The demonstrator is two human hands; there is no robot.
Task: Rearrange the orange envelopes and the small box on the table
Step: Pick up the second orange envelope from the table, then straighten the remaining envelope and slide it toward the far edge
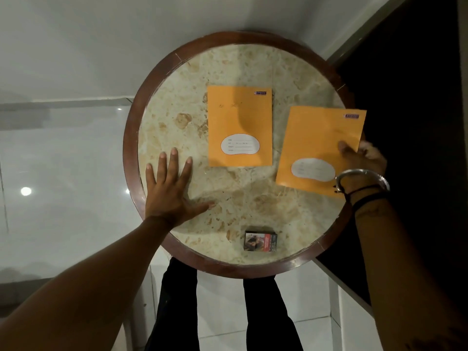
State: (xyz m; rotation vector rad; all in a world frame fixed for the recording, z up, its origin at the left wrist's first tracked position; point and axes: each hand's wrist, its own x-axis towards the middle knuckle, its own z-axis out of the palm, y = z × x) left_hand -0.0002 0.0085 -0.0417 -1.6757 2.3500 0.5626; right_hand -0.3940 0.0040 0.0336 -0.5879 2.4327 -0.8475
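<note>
We note the right hand (pixel 359 160) pinching the right edge of one orange envelope (pixel 319 148), thumb on top and fingers beneath, the sheet tilted and overhanging the table (pixel 157 79) rim; we judge it mid-placement. The second envelope (pixel 239 126) lies flat and square near the table's centre, just beside the held one. The left hand (pixel 169 191) rests palm-down, fingers spread wide, gripping nothing, apparently bracing the table. The small box (pixel 260 241) sits at the near edge, well apart from both envelopes.
</note>
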